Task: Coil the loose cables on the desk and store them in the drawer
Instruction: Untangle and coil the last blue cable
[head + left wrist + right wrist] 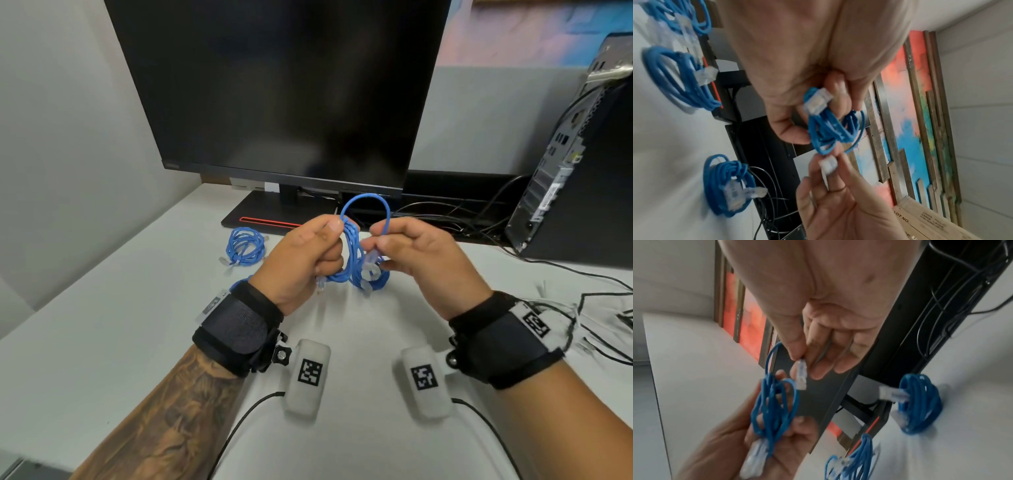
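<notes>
A blue network cable (352, 253) is held in the air over the white desk (102, 308). My left hand (329, 246) grips its gathered loops, and one loop (366, 202) arcs up between the hands. My right hand (376, 243) pinches the cable's free end just behind the clear plug (801, 374). In the left wrist view the bundle (828, 129) sits in my left fingers, with a second clear plug (818, 100) against them. A coiled blue cable (245, 246) lies on the desk to the left. No drawer is in view.
Two more blue coils (725, 183) (684, 16) lie on the desk under and around my hands. A black monitor (284, 85) on its base (274, 212) stands behind. A computer tower (575, 154) with black wires (445, 219) stands at the right, and thin cords (599, 308) lie there.
</notes>
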### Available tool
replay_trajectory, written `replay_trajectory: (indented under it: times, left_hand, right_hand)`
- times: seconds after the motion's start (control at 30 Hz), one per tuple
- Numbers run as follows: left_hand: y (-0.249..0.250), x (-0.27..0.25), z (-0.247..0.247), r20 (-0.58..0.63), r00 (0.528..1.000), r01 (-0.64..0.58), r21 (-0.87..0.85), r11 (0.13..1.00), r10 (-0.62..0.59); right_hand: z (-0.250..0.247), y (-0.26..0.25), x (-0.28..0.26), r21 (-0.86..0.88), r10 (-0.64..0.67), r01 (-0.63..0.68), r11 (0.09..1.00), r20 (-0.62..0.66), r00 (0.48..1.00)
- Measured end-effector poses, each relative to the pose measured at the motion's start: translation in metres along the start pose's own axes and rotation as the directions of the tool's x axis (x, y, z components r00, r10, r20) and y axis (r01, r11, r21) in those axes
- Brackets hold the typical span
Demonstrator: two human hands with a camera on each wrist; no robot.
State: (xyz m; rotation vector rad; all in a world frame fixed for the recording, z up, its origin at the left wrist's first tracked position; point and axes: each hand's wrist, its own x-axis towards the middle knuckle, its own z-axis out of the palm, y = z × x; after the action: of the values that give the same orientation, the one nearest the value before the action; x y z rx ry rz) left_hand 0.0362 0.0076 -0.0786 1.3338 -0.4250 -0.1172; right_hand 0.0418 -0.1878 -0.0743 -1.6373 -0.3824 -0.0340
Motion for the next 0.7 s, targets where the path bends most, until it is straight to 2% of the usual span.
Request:
replay_trajectory:
  times: [0.13,0.23,0.37,0.47,0.57,0.6,0.7]
  left_hand:
    - [-0.008,-0.001,0.002,0.056,0.997,0.05,-0.072,0.996,-0.046]
    - [-0.009,-0.002,0.002,0.054,0.995,0.091,-0.027,0.996,-0.089]
    - [-0.011,-0.003,0.004,0.088,0.991,0.102,-0.016,0.995,-0.101]
    - [-0.011,-0.001,0.001,0.051,0.993,0.111,-0.048,0.993,-0.109]
    - [-0.011,-0.001,0.001,0.032,0.994,0.105,-0.045,0.993,-0.103]
    - [-0.013,0.0,0.002,0.034,0.994,0.104,-0.034,0.994,-0.103]
    - [-0.014,0.0,0.003,0.029,0.996,0.09,-0.014,0.996,-0.09]
  right_hand:
    - [0.003,0.005,0.0,0.101,0.086,-0.085,0.991,-0.012,0.996]
    - [0.004,0.009,0.001,0.117,0.116,-0.109,0.987,-0.051,0.992]
    - [0.017,0.011,-0.001,0.141,0.159,-0.156,0.978,-0.009,0.987]
    - [0.024,0.008,-0.003,0.167,0.15,-0.153,0.974,0.032,0.988]
    - [0.027,0.008,-0.006,0.182,0.089,-0.123,0.976,0.186,0.979]
    - [0.028,0.008,-0.007,0.188,0.069,-0.108,0.976,0.201,0.977]
    - [0.031,-0.001,-0.01,0.159,0.055,-0.071,0.985,0.102,0.993]
